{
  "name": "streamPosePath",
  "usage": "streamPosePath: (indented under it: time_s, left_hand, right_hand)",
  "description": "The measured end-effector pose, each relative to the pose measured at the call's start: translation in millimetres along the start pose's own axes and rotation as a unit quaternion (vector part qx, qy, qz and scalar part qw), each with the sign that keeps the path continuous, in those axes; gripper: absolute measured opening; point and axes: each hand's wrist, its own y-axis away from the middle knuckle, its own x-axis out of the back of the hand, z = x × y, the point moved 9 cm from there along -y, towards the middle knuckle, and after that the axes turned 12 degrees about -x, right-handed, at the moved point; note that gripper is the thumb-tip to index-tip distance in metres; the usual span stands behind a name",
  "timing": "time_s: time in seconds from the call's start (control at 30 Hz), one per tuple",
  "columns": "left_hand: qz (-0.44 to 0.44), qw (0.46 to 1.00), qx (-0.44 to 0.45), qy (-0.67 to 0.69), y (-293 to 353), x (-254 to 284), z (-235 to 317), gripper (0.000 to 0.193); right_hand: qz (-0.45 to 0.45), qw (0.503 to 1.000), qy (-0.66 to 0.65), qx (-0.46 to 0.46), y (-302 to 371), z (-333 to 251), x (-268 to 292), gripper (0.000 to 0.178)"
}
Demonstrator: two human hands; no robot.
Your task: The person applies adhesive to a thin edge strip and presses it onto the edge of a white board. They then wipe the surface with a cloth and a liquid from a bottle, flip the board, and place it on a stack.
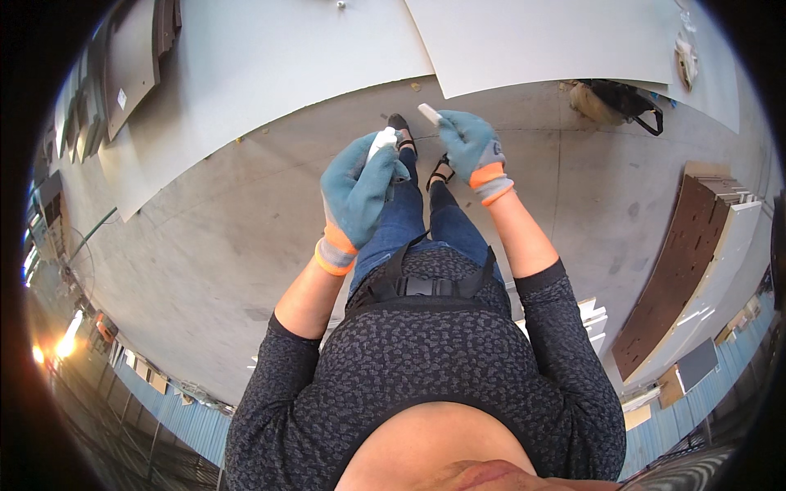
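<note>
1. while standing on grey floor [254, 196], clamps a small white tube [381, 143] in the gloved left hand [354, 190].
2. pinches a slim whitish piece [428, 113] in the gloved right hand [471, 147], apart from the tube.

Matt-coated gloves [350, 186] — 2 white pieces [382, 142], perhaps smooth plastic — dull floor [270, 196].
</note>
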Motion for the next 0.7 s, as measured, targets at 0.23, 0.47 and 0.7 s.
streamPosePath:
  time_s: [0.23,0.47,0.7]
  left_hand:
    - [-0.007,1.0,-0.005,0.021,-2.0,-4.6,-3.3,0.031]
    - [-0.009,1.0,-0.008,0.02,-4.0,-5.8,-5.0,0.03]
    - [-0.003,1.0,-0.004,0.024,-4.8,-5.3,-5.4,0.03]
  right_hand:
    - [0.021,0.984,0.024,-0.176,-7.2,12.7,35.3,0.033]
    - [0.066,0.983,0.12,-0.126,-13.9,12.6,36.5,0.034]
    - [0.037,0.976,0.146,-0.159,-16.4,14.4,32.4,0.032]
